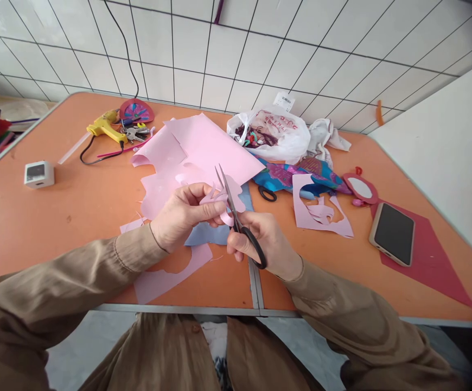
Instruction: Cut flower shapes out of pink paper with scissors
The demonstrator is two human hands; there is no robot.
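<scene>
My left hand (187, 212) pinches a small cut piece of pink felt-like sheet (227, 218), with thin strips curling at its edges. In my right hand (266, 239) is a pair of scissors (236, 212) with black handles, its blades pointing up and away from me, slightly apart, beside the pink piece. Part of that piece is hidden by my fingers and the blades. Beyond my hands lie large pink sheets (207, 144), one curled at its left end. Under my hands is a light blue sheet (207, 234), and nearer me a pink offcut (171, 277).
At the left are a yellow glue gun (106, 129), keys (135, 132) and a small white box (39, 174). A white plastic bag (288, 136), patterned blue fabric (288, 176), another pink offcut (342, 225) and a phone (394, 233) on a red sheet (435, 260) lie to the right.
</scene>
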